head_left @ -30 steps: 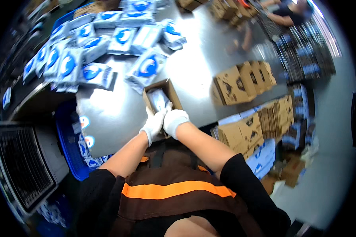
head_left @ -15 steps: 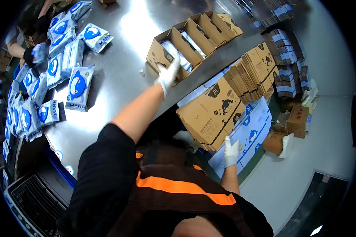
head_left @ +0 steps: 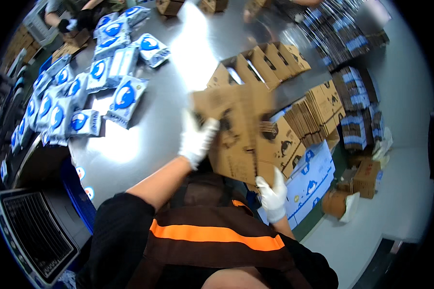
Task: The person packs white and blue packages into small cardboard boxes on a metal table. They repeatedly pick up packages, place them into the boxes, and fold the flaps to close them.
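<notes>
A flattened brown cardboard box (head_left: 237, 139), blurred by motion, is held up in front of me over the table's near edge. My left hand (head_left: 196, 140), in a white glove, grips its left side with the thumb on the front face. At the lower right corner my right hand (head_left: 273, 196), also gloved, pinches the cardboard between thumb and fingers. Just behind it a row of open brown boxes (head_left: 276, 67) stands on the table, some with pale packs inside. Close on the right leans a stack of flattened boxes (head_left: 306, 120).
Blue-and-white packs (head_left: 125, 98) are heaped at the left of the metal table (head_left: 171, 103). White-and-blue cartons (head_left: 311, 183) lie beside my right hand. Bundled cartons (head_left: 354, 89) stand at the far right. Another person's gloved hand (head_left: 64, 25) works at the far left.
My left hand has left the row of open boxes and come back toward me. A flattened box is now up off the stack between both hands. The view has shifted too.
</notes>
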`<state>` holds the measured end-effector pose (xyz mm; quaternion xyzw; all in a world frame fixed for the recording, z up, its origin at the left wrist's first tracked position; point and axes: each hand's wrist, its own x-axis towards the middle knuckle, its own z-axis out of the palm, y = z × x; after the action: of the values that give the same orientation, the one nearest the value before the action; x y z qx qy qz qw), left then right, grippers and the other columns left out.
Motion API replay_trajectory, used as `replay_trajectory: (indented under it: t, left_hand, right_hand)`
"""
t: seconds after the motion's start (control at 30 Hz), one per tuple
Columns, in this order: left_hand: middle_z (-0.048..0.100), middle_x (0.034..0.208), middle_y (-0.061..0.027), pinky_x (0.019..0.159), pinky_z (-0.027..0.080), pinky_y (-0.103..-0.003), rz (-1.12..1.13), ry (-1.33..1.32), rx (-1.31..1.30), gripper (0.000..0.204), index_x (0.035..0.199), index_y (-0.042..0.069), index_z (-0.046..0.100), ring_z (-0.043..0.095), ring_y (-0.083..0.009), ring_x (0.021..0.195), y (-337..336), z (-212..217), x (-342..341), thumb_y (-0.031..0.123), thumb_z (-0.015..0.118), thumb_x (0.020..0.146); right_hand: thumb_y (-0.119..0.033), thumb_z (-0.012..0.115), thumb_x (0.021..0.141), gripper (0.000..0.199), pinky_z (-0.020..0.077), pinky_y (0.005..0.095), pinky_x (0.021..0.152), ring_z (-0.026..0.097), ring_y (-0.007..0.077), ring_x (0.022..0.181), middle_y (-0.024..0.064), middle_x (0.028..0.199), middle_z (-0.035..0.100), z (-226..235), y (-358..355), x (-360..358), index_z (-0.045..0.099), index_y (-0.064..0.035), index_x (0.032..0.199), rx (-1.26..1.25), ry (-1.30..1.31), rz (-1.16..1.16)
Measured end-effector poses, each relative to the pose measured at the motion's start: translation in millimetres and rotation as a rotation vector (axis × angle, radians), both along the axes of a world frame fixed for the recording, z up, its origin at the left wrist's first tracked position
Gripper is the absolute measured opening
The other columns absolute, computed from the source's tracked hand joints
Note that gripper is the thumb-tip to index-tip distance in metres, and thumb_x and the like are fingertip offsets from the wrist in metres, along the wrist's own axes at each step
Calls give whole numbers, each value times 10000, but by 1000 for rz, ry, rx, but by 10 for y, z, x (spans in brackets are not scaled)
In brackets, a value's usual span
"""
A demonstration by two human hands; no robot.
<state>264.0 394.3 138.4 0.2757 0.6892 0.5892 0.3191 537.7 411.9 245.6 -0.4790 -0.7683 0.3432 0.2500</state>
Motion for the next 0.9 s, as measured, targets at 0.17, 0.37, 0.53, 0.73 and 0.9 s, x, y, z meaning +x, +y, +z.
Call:
replay_trajectory:
  t: [0.17, 0.37, 0.53, 0.73, 0.9]
  left_hand:
    - [664, 1223, -137, 955, 525, -318, 261, -96, 74, 681, 1296, -17, 596, 645, -182, 1056, -1083, 150, -995, 351, 901, 811]
    - [685, 936, -44, 804, 514, -277, 527, -345, 52, 398, 965, 31, 652, 619, -108, 866, -1757, -27, -1075, 319, 892, 832]
    - [660, 946, -15, 797, 499, -263, 659, -370, 346, 254, 899, 75, 639, 595, -86, 846, -2008, 76, -1216, 117, 874, 812]
    - [707, 852, -53, 776, 523, -319, 750, -100, 145, 184, 816, 53, 704, 653, -163, 789, -2022, 144, -1252, 194, 820, 840]
    - [683, 684, -39, 879, 536, -401, 143, 576, -258, 329, 890, 31, 747, 683, -206, 831, -2164, 362, -1033, 334, 849, 813]
  right_hand:
    - [-21, 737, 883, 438, 577, 345, 904, 734, 242, 983, 119, 1088, 751, -414, 353, -1132, 671, -117, 1306, 234, -147, 613]
    - [-180, 788, 936, 464, 392, 331, 1122, 511, 139, 1278, 46, 1385, 565, -1530, 457, -2359, 590, -62, 1339, -621, 628, 60]
    - [-356, 737, 977, 387, 387, 270, 991, 538, 106, 1166, -20, 1304, 610, -1165, 140, -2633, 648, -115, 1267, -897, 675, 146]
    - [-124, 840, 864, 832, 441, 346, 1096, 536, 223, 1298, 129, 1471, 533, -777, -291, -2665, 383, -12, 1550, -652, 363, 438]
    - [-175, 788, 829, 656, 487, 422, 1079, 575, 376, 1291, 220, 1403, 586, -824, -192, -2481, 562, -38, 1430, 340, -42, 949]
